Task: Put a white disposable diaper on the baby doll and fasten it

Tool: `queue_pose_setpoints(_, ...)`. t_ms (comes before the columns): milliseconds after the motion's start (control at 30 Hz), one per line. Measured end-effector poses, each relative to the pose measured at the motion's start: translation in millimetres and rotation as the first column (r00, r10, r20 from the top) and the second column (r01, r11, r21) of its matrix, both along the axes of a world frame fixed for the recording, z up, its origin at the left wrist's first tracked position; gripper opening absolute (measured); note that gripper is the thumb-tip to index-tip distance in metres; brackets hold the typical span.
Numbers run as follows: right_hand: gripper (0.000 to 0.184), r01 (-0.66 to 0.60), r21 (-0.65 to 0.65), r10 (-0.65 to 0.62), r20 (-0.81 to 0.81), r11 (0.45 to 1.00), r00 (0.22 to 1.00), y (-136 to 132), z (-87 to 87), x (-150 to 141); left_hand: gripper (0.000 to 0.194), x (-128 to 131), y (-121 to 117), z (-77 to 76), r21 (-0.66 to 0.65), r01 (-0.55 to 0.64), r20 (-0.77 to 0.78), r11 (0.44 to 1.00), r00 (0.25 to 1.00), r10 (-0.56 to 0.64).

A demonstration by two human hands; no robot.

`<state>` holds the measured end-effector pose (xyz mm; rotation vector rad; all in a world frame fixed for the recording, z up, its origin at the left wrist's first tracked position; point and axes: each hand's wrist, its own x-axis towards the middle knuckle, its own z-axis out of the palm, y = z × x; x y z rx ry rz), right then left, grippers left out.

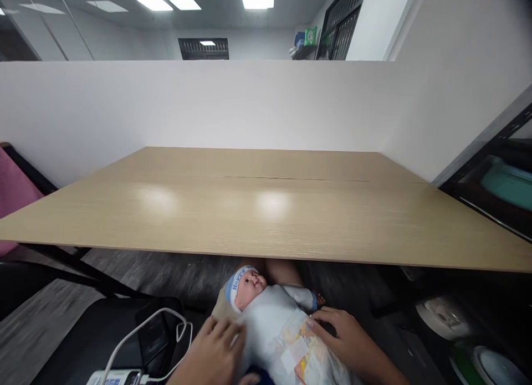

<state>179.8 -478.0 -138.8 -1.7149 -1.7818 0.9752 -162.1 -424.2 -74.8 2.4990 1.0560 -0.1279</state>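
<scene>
A baby doll [251, 288] lies face up across the person's lap, with its head toward the table. It wears a white and blue cap with "Happy" lettering, a pale long-sleeved top [266, 318] and a white diaper [301, 349] with a coloured print. My right hand [343, 338] is at the diaper's upper right edge, thumb and fingertips pinched together on it. My left hand [220, 349] is beside the doll's body, slightly blurred, its fingers loosely bent and apart. Something dark blue [260, 375] shows near my left thumb, partly hidden.
A light wooden table [266, 208] stands in front, its near edge above the doll. On the left, a black chair seat [95, 340] holds a dark phone-like device [153, 338] and a white cable [137, 336]. Round dishes [494, 365] lie low on the right.
</scene>
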Motion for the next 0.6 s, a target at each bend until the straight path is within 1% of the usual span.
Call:
queue_pose_setpoints(33,0.044,0.004,0.016,-0.004,0.01,1.0,1.0,2,-4.3,0,0.059,20,9,8.5,-0.048,0.067,0.148,0.997,0.987,-0.059)
queue_pose_setpoints(67,0.045,0.009,0.032,-0.01,0.021,0.999,1.0,3,-9.4,0,0.058,41,19,12.3,-0.112,0.149,0.3,0.983,0.948,-0.109)
queue_pose_setpoints(100,0.046,0.019,0.043,-0.02,0.035,0.999,0.999,5,-15.0,2,0.058,59,27,11.0,-0.17,0.248,0.423,0.954,0.893,-0.157)
queue_pose_setpoints(133,0.047,0.027,0.048,-0.029,0.051,0.999,0.998,6,-21.1,4,0.057,75,35,5.1,-0.205,0.339,0.516,0.918,0.835,-0.193)
queue_pose_setpoints(200,0.049,0.053,0.041,-0.056,0.071,0.998,0.996,8,-33.9,12,0.055,96,46,-15.8,-0.257,0.451,0.628,0.855,0.75,-0.208)
queue_pose_setpoints(233,0.05,0.074,0.035,-0.077,0.076,0.997,0.994,8,-39.6,16,0.054,103,50,-27.4,-0.288,0.469,0.656,0.835,0.732,-0.184)
queue_pose_setpoints(300,0.051,0.134,0.031,-0.136,0.097,0.991,0.986,10,-46.9,22,0.055,108,55,-45.6,-0.377,0.444,0.68,0.813,0.728,-0.082)
queue_pose_setpoints(367,0.05,0.191,0.048,-0.195,0.12,0.98,0.973,12,-44.8,20,0.06,105,58,-52.8,-0.474,0.412,0.681,0.778,0.731,0.028)
queue_pose_setpoints(400,0.049,0.198,0.061,-0.204,0.117,0.978,0.972,13,-39.4,16,0.062,100,60,-52.5,-0.529,0.419,0.675,0.738,0.735,0.066)
queue_pose_setpoints(433,0.049,0.183,0.073,-0.19,0.093,0.98,0.977,13,-31.4,9,0.065,94,62,-50.3,-0.587,0.445,0.665,0.676,0.741,0.09)
queue_pose_setpoints(467,0.049,0.138,0.083,-0.143,0.054,0.987,0.988,14,-21.2,2,0.068,87,65,-46.8,-0.646,0.48,0.65,0.594,0.753,0.098)
queue_pose_setpoints(533,0.044,-0.015,0.107,0.017,-0.021,0.994,1.0,13,1.6,-14,0.079,71,72,-37.9,-0.745,0.534,0.602,0.4,0.796,0.058)
queue_pose_setpoints(567,0.04,-0.09,0.121,0.094,-0.028,0.989,0.995,10,12.0,-19,0.086,65,75,-33.5,-0.776,0.539,0.578,0.329,0.816,0.026)
queue_pose_setpoints(600,0.036,-0.145,0.124,0.148,-0.013,0.982,0.989,7,20.1,-21,0.091,60,78,-29.6,-0.791,0.536,0.562,0.295,0.827,0.006)
